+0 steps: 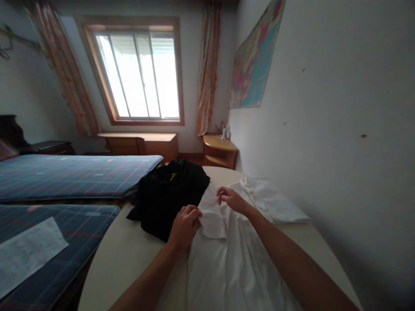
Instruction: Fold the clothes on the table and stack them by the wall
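A white shirt (210, 270) lies spread over the round table and runs toward me off the near side. One part of it, which looks like a sleeve (212, 222), is folded back over the body. At the left edge of that fold, my left hand (184, 226) is closed with the cloth between thumb and fingers. My right hand (231, 198) is closed at the top of the fold, its curled fingertips pinching the fabric. Just left of the shirt sits a heap of black clothing (171, 198) with a small yellow mark. A folded white garment (275, 203) rests at the right.
The cream round table (110, 268) stands close to the white wall (340, 181) on my right. Blue plaid mattresses (74, 172) are at the left, with a printed paper sheet (29, 255) on the nearer one. A wooden corner shelf (220, 144) and a low desk (158, 138) stand beyond.
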The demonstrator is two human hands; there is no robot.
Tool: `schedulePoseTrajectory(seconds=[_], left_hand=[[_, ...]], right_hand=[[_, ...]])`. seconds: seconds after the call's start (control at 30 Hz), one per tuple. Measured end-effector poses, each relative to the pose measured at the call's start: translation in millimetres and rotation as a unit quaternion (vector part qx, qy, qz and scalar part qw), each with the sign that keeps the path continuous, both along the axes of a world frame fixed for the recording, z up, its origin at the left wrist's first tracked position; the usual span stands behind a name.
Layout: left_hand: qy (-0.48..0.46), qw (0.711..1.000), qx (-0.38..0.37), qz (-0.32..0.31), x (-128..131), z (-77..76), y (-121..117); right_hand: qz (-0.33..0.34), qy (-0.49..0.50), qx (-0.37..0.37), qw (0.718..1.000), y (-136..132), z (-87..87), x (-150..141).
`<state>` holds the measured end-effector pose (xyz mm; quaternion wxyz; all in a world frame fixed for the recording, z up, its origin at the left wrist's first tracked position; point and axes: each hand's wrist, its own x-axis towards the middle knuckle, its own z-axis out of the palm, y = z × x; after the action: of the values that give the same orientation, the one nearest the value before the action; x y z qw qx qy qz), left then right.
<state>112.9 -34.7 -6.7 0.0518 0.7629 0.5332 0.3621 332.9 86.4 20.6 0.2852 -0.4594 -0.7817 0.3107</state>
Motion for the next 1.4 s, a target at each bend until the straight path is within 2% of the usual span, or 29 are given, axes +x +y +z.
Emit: schedulePoseTrajectory(seconds=[0.17, 0.27, 0.37, 0.6, 0.73, 0.87, 1.07, 1.17, 1.27, 1.4], left_hand=[[-0.011, 1.0, -0.005, 0.001, -1.8, 1.1, -0.2], [-0.012, 1.0, -0.023, 0.004, -3.2, 2.8, -0.8], [-0.017, 0.999, -0.037, 0.008, -5.3, 3.8, -0.7], [-0.072, 0.997, -0.036, 0.013, -9.5, 5.6, 0.7], [-0.12, 0.992, -0.035, 0.025, -11.0, 2.3, 2.8], [-0.152, 0.985, -0.07, 0.041, -11.2, 0.7, 4.8], [-0.222, 0.966, -0.11, 0.072, -8.1, 8.4, 4.4], [-0.262, 0.955, -0.113, 0.081, -8.8, 6.7, 6.4], [-0.272, 0.951, -0.119, 0.084, -11.1, 0.6, 9.9], [-0.271, 0.951, -0.123, 0.085, -12.6, -4.4, 12.3]], right_hand=[[-0.107, -0.056, -0.014, 0.993, 13.8, -23.8, -6.0], [-0.126, -0.053, -0.032, 0.99, 18.6, -34.2, -12.5], [-0.129, -0.022, -0.051, 0.99, 23.8, -37.4, -19.4], [-0.085, 0.136, -0.08, 0.984, 40.3, -22.8, -42.1], [-0.053, 0.205, -0.06, 0.975, 45.5, -8.3, -58.9], [-0.021, 0.239, -0.017, 0.971, 46.4, 4.4, -76.0], [0.046, 0.223, -0.008, 0.974, 45.1, 12.6, -99.0], [0.075, 0.204, -0.006, 0.976, 42.3, 11.4, -100.5], [0.077, 0.176, -0.002, 0.981, 42.5, 7.6, -88.9], [0.033, 0.121, -0.003, 0.992, 47.3, 1.6, -58.9]])
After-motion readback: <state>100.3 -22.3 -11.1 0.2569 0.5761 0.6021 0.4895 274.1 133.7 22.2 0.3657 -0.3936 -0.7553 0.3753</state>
